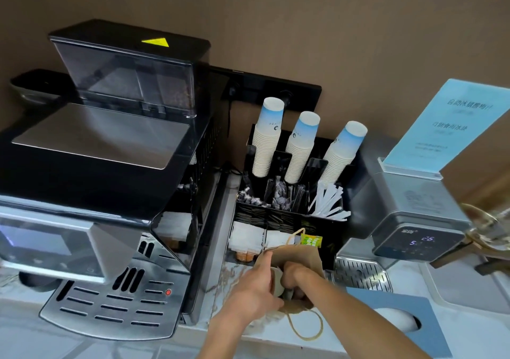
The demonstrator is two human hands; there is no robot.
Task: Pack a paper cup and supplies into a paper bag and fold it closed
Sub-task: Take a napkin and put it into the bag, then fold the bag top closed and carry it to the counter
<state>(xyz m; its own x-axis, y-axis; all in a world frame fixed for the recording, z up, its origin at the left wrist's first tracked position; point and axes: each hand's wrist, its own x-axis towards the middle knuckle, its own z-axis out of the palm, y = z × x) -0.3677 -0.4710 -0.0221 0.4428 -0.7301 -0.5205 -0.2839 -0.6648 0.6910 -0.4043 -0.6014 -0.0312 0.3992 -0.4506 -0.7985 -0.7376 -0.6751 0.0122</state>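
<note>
While the bag (299, 259) stands on the table (469, 339) before the organizer (289, 218), my left hand (256, 289) grips its near edge, and my right hand (296, 276) reaches inside, closed around a cup (278, 281).

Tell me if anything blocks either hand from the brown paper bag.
Nothing visible does. The left hand and right hand are both already at the brown paper bag on the marbled counter, gripping its mouth.
</note>
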